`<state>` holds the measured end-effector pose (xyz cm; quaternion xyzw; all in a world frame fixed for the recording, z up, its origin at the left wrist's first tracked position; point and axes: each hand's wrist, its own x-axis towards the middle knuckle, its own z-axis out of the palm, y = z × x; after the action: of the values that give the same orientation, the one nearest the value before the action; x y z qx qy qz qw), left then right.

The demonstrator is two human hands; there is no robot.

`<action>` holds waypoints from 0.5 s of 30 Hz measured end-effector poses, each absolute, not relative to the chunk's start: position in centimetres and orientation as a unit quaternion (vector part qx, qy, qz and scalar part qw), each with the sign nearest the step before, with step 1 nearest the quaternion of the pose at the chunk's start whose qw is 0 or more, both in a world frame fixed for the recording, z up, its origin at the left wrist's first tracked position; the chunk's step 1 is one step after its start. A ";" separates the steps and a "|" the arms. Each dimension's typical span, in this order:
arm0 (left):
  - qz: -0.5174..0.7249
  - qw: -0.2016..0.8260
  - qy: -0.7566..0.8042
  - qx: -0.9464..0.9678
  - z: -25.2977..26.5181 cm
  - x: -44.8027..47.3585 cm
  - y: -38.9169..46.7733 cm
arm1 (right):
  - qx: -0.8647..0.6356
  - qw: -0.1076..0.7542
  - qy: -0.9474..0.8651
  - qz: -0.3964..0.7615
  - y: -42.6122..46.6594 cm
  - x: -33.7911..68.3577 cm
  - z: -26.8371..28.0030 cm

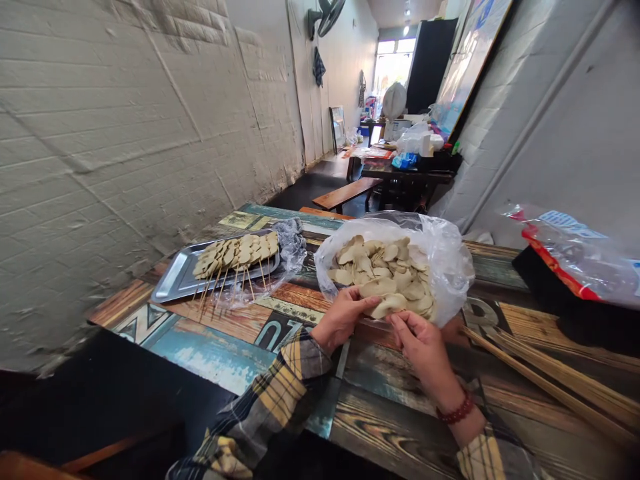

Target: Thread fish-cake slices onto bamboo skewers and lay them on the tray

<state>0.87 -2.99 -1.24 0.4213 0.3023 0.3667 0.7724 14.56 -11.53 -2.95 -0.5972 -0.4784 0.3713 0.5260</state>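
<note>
Gripping flat, oval beige slice (389,305) at both ends, left hand (342,320) and right hand (421,341) hung at near edge of translucent plastic bag (451,261) holding more slices (367,259), on multicoloured wood-patterned desk (210,350).

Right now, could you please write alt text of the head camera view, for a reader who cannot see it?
A person's left hand and right hand hold a pale, flat slice at the near edge of an open plastic bag of similar slices on a table. Skewered slices rest on a metal tray at left; thin sticks lie at right.
</note>
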 end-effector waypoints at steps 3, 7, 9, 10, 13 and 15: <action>0.385 0.737 0.316 0.457 -1.3 0.8 -2.7 | -0.600 0.515 -0.466 0.396 -11.3 14.9 -3.0; 0.435 0.682 0.358 0.466 -1.1 0.1 -1.7 | -0.588 0.574 -0.429 0.376 -11.3 16.3 -2.3; 0.473 0.646 0.380 0.464 -1.1 -0.4 -1.1 | -0.582 0.605 -0.403 0.364 -11.4 17.1 -2.0; 0.488 0.625 0.387 0.471 -1.2 -0.7 -0.7 | -0.579 0.617 -0.390 0.363 -11.5 17.5 -1.8; 0.506 0.555 0.409 0.518 -1.7 -1.2 0.2 | -0.571 0.634 -0.366 0.372 -11.7 17.9 -1.5; 0.503 0.500 0.427 0.561 -2.2 -1.3 0.6 | -0.566 0.640 -0.361 0.374 -11.8 17.9 -1.3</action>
<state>-1.32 0.62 -2.21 0.5608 0.4270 0.5028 0.5003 17.88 -11.82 -1.33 -0.5665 -0.3607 0.3738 0.6398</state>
